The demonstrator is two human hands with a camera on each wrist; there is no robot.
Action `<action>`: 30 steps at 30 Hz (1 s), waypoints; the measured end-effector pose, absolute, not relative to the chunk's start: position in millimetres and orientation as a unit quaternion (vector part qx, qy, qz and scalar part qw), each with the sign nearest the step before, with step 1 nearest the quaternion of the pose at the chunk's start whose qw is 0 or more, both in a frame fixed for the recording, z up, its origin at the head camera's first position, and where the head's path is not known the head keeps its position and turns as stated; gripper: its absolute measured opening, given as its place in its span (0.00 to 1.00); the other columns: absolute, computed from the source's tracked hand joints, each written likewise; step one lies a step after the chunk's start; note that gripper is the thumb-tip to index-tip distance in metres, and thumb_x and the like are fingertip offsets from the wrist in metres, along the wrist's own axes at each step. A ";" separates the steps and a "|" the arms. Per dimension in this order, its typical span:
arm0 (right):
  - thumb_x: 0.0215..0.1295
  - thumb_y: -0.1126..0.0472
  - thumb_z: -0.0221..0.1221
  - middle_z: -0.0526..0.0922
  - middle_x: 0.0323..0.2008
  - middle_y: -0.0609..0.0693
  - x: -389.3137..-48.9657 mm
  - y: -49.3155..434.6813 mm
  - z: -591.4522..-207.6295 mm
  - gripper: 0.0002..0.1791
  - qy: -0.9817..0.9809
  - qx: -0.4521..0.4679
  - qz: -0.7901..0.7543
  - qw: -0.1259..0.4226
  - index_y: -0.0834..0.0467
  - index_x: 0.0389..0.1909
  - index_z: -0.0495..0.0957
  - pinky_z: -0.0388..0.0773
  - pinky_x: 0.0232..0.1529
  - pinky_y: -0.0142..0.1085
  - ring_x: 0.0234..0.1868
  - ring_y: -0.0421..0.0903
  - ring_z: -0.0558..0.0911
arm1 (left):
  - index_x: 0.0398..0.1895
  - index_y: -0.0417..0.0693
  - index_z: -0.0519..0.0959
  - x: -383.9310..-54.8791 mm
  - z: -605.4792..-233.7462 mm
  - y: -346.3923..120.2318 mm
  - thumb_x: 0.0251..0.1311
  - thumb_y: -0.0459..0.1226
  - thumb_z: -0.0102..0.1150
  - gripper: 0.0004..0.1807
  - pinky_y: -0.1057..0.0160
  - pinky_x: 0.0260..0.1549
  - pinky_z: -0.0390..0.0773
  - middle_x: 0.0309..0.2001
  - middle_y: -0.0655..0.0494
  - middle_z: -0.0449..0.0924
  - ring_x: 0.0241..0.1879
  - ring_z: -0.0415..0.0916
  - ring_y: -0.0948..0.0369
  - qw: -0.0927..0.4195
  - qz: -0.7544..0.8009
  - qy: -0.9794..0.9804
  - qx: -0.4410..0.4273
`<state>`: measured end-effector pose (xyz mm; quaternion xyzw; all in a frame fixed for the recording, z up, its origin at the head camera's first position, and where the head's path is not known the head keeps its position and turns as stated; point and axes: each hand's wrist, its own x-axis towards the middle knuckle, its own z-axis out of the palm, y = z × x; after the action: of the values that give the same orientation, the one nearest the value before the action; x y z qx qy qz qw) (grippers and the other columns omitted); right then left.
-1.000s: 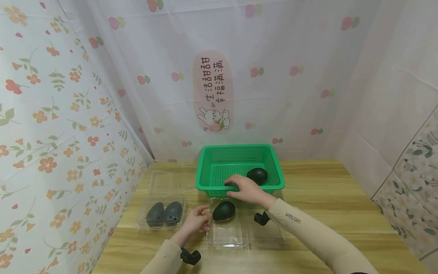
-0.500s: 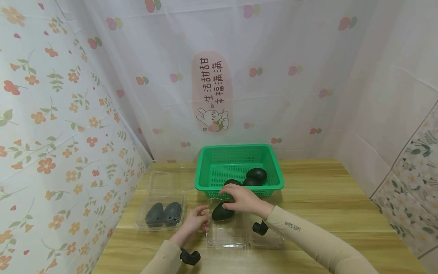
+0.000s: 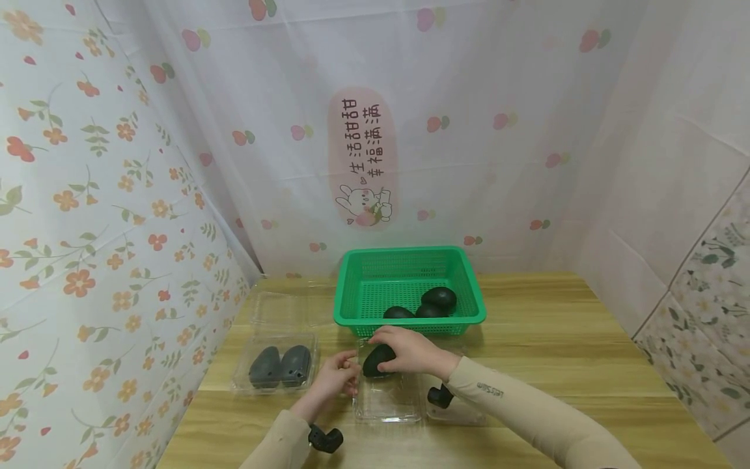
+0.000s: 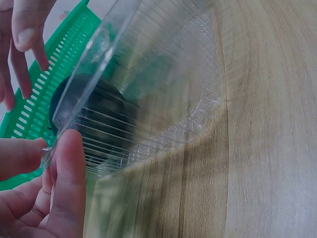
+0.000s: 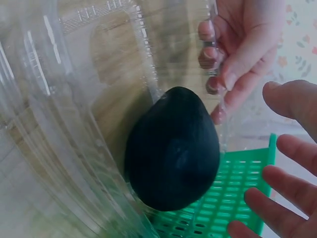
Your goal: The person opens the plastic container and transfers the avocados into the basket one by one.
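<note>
A dark avocado (image 3: 377, 360) lies at the far end of a clear plastic clamshell container (image 3: 388, 409) in the head view. My left hand (image 3: 338, 375) pinches this container's left rim between thumb and fingers, as the left wrist view shows. My right hand (image 3: 412, 352) is over the avocado, thumb on the near side and fingers on the far side. In the right wrist view its fingers (image 5: 285, 181) are spread and look apart from the avocado (image 5: 173, 151). Behind the container stands a green basket (image 3: 344, 286) with three dark avocados (image 3: 439, 298) visible in it.
To the left, a second clear clamshell (image 3: 246, 383) holds two dark avocados (image 3: 295, 363), its lid (image 3: 278, 306) folded back. The front container's lid (image 3: 463, 413) lies flat on its right side. A wooden table (image 3: 562, 339) carries everything, with printed curtains (image 3: 510, 182) behind and beside.
My right hand has let go of an avocado at the basket's front and come nearer, over the avocado in the container. That basket avocado now lies uncovered. My left hand has stayed put.
</note>
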<state>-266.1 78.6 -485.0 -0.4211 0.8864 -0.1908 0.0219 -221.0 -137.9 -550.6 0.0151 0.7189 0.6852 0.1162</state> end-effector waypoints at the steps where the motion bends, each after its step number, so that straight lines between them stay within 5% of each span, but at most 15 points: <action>1: 0.60 0.51 0.66 0.73 0.61 0.51 -266.3 77.8 -486.1 0.26 0.887 -0.421 -0.190 0.024 0.53 0.59 0.76 0.75 0.55 0.43 0.60 0.49 0.74 | 0.65 0.23 0.60 -221.2 -550.4 -138.1 0.65 0.27 0.52 0.28 0.66 0.20 0.80 0.31 0.53 0.71 0.24 0.72 0.63 0.117 0.685 0.719 0.015; 30: 0.55 0.53 0.70 0.75 0.59 0.52 -270.6 66.8 -505.6 0.28 0.892 -0.418 -0.163 0.062 0.53 0.58 0.77 0.75 0.55 0.40 0.61 0.51 0.72 | 0.67 0.23 0.58 -222.3 -554.1 -140.0 0.66 0.29 0.53 0.29 0.65 0.21 0.80 0.32 0.53 0.70 0.24 0.72 0.63 0.122 0.681 0.721 0.020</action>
<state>-270.6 66.8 -505.6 -0.4180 0.8915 -0.1632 0.0618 -222.3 -140.0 -554.1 0.0204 0.7214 0.6814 0.1217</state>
